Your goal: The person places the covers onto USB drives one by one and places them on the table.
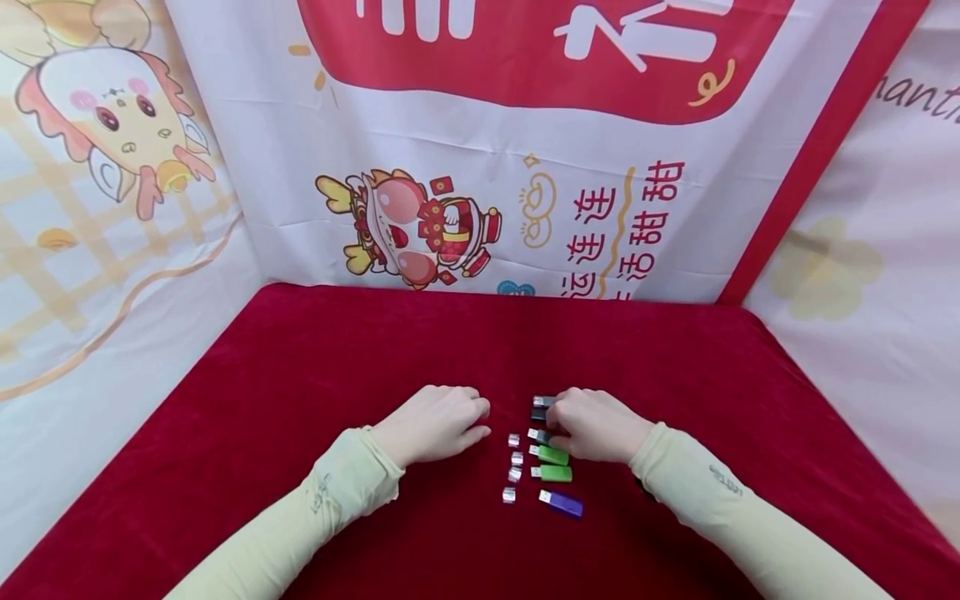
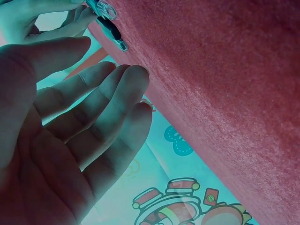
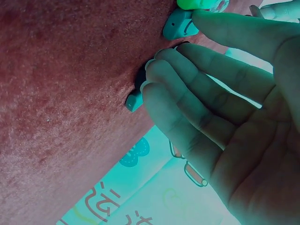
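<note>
My right hand [image 1: 596,423] is over the far end of a column of USB sticks. Its fingers are extended beside a black USB stick [image 1: 538,414] and a grey one [image 1: 543,402], partly covering both. The thumb lies at another grey USB stick [image 3: 180,26], seemingly touching it. Nearer me lie two green USB sticks [image 1: 555,474] and a purple one [image 1: 564,504], metal plugs facing left. Left of the sticks, several small shiny clear pieces [image 1: 513,440] form a column. My left hand [image 1: 438,423] hovers left of these with loosely bent fingers and nothing in it.
Red velvety cloth [image 1: 360,517] covers the table. A printed white backdrop [image 1: 465,150] hangs along the far edge, with printed side sheets [image 1: 112,250] at left and right.
</note>
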Demonstrator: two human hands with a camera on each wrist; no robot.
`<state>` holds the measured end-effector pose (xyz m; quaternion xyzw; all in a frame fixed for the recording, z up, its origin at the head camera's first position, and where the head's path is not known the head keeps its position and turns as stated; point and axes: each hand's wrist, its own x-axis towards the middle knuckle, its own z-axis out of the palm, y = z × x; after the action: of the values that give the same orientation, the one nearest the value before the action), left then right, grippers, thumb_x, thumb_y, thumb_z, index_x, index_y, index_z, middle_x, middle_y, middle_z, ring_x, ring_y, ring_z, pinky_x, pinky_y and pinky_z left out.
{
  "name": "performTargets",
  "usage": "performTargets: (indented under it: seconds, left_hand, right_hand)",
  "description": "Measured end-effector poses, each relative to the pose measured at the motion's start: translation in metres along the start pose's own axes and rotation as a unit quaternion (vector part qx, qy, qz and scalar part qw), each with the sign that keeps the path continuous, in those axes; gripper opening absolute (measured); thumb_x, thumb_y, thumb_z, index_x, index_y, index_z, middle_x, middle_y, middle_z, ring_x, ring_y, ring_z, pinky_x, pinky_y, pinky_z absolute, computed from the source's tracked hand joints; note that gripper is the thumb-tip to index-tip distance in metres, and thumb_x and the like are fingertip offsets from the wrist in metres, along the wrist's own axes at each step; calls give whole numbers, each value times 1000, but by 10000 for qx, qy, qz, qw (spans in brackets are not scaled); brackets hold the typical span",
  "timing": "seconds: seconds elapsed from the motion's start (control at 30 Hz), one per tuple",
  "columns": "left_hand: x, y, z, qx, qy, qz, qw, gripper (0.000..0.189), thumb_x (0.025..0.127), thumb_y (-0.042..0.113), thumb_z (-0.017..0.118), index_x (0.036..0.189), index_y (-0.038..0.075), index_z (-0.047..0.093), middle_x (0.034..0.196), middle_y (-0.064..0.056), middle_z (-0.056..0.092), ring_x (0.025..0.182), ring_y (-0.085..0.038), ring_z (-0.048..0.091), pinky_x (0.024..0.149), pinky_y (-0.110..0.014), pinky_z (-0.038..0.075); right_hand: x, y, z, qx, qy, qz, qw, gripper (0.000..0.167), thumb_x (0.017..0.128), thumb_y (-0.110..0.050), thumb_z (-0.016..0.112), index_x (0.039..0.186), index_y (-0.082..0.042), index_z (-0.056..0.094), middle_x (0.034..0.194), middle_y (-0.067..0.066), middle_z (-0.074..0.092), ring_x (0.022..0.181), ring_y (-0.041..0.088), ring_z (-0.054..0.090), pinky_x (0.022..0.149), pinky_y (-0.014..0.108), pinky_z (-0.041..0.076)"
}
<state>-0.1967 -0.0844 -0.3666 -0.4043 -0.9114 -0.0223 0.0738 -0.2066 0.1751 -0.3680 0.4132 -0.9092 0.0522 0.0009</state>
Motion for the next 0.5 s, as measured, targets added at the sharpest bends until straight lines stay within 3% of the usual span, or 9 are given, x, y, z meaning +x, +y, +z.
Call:
performTargets:
  seconds: [0.17, 0.5]
  left_hand:
    - [0, -1, 1, -39, -17, -9, 10000, 15, 92, 31, 70, 85, 17, 66, 75, 6, 55, 62, -7, 50, 55, -24, 45]
    - [0, -1, 2, -63, -54, -12, 10000, 16, 92, 30, 69, 83, 18, 65, 74, 6, 54, 61, -8, 50, 54, -25, 45]
  right_hand:
    - [4, 0, 1, 24, -8, -120, 9999, 11, 82, -18, 80, 75, -14, 72, 69, -9, 55, 56, 3, 46, 50, 22, 43]
    - [14, -1, 0, -122, -338, -275, 9990, 31, 80, -13, 81, 59, -19, 60, 55, -12, 45, 50, 4, 45, 48, 23, 41]
